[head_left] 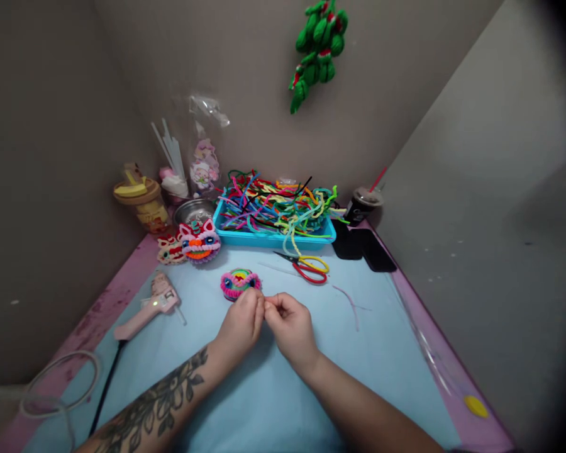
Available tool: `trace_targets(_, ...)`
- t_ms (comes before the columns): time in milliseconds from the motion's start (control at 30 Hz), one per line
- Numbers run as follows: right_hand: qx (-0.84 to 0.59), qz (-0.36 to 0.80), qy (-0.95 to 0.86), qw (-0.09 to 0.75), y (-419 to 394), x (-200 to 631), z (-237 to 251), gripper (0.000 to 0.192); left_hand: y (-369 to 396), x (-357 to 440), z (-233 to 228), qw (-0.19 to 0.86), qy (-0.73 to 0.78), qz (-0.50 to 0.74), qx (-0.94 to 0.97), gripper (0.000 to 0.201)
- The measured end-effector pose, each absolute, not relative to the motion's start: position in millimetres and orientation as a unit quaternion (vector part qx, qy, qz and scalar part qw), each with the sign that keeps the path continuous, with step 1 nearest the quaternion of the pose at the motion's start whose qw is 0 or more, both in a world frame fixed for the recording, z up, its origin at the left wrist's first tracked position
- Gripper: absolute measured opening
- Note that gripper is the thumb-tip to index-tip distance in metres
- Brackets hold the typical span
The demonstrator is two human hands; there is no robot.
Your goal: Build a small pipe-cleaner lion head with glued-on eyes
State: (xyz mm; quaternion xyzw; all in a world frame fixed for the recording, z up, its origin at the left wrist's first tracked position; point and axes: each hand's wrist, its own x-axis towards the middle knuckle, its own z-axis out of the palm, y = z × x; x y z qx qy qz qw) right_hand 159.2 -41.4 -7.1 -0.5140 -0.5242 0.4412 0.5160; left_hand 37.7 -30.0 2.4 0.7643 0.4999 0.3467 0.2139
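Forearms converge; left hand and right hand, grips pinched shut on something tiny, beside pipe-cleaner piece on surface.

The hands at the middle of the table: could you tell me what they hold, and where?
Left hand and right hand pinch something tiny between their fingertips; what it is cannot be told.

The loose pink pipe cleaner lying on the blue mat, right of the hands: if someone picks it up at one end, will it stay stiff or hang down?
The pink pipe cleaner looks thin and already lies in a gentle curve, so it probably bends easily and may droop a little. It seems very light. Its fuzzy surface likely grips the blue mat rather than sliding.
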Motion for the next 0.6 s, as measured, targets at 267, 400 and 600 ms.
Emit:
trace_targets(267,-0.519,0.406,-0.558,0.505,-40.5,164.6,-6.0,0.016,-30.2,36.3,1.7,0.261,0.494,0.356,0.749,0.019)
trace_targets(400,-0.517,0.395,-0.574,0.498,-39.9,168.3,-5.2,0.016,-26.3,32.4,4.4,0.333,0.479,0.354,0.731,0.018)
trace_targets(600,-0.492,0.435,-0.553,0.512,-40.3,168.8,-6.8,0.018,-23.3,32.2,10.6,0.412,0.446,0.375,0.7,0.025)
